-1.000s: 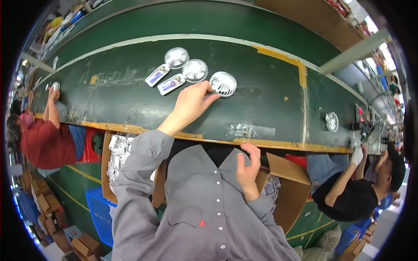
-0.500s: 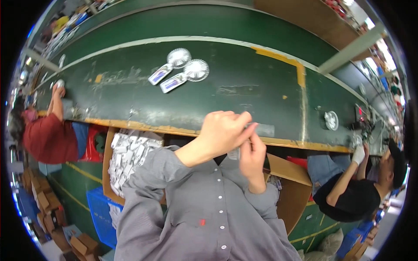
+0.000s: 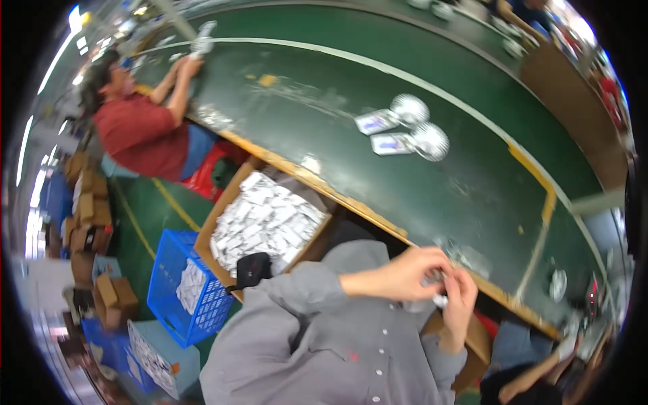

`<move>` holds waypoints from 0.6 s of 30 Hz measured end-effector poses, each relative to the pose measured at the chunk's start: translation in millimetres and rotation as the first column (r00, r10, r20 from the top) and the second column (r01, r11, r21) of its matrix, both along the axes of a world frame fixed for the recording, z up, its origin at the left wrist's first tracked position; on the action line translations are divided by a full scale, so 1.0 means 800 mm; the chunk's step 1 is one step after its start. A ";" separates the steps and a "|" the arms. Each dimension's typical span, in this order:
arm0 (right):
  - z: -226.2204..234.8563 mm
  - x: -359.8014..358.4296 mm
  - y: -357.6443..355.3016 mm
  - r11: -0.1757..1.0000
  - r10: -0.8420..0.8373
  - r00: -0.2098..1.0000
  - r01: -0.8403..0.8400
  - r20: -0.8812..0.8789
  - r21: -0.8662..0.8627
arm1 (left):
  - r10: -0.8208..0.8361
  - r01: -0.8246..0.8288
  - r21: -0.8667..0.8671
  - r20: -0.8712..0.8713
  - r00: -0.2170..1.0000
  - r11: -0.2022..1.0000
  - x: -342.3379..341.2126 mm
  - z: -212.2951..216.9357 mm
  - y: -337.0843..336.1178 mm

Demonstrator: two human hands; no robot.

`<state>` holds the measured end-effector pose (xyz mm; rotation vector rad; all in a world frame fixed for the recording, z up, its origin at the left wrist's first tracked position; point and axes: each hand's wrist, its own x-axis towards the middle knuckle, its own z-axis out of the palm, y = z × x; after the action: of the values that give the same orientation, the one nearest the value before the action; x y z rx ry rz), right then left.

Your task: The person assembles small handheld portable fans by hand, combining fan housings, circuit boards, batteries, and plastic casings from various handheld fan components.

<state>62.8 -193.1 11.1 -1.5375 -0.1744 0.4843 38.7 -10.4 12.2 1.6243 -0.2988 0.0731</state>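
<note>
My left hand [image 3: 415, 273] and my right hand [image 3: 460, 300] meet at the table's near edge, in front of my chest. Fingers on both are closed around a small piece with a white end [image 3: 440, 300]; its kind is mostly hidden and blurred. Right beyond them, crumpled clear plastic [image 3: 469, 258] lies on the table edge. Farther off on the green table [image 3: 304, 128] rest two white, round, ribbed items, a far one [image 3: 409, 109] and a nearer one [image 3: 430, 141], each with a flat rectangular part bearing a purple print. Neither hand touches them.
A cardboard box [image 3: 223, 196] full of small white pieces stands left of me, with a black pouch [image 3: 254, 268] at its rim. Beyond it is a blue plastic crate [image 3: 169, 270]. Co-workers sit at the left, in a red shirt [image 3: 138, 131], and at the lower right.
My view has turned left, so the table slants and the box and crate show more fully. My hands stay together, fingers closed; the small white end now shows between them.
</note>
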 end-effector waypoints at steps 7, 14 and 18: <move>0.040 -0.002 -0.002 0.874 0.340 0.939 -0.296 0.050 -0.385 | 0.118 -0.146 0.185 0.154 0.981 0.972 -0.022 0.001 -0.013; -0.022 0.008 -0.026 0.975 0.216 0.963 -0.206 -0.161 0.077 | 0.048 -0.181 0.272 0.433 0.900 0.945 -0.023 -0.004 -0.008; -0.013 0.006 0.004 0.961 0.264 0.940 -0.237 -0.216 0.144 | 0.114 -0.226 0.251 0.395 0.912 0.941 -0.028 0.001 0.006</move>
<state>67.8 -189.9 0.4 -1.3382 -0.2142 0.8396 16.6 -5.4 13.0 1.9271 -0.4769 0.5018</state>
